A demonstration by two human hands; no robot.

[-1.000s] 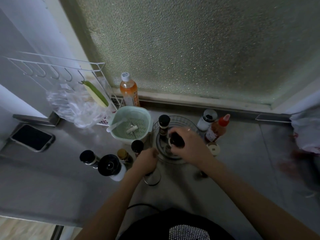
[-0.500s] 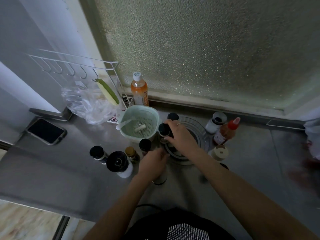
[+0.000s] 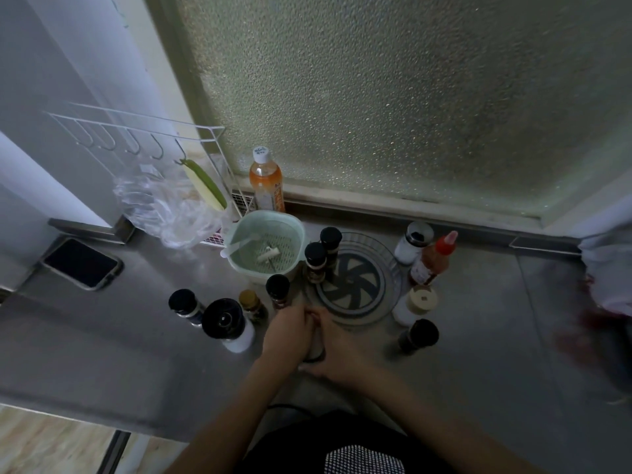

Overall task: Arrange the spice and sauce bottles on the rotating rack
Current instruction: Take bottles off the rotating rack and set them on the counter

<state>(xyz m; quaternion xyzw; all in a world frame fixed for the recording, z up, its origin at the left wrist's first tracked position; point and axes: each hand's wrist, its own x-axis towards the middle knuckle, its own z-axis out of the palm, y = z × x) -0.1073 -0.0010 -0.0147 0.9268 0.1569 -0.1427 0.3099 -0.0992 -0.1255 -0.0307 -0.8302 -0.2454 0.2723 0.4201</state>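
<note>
Just below the frame's centre, both hands wrap one jar, left hand and right hand curled round its sides; it stands on the counter touching the rack rim. It looks like glass: stiff, smooth, probably slippery and breakable, best gripped round the body. No label is readable, nor the cap scrawl on the orange bottle.
</note>
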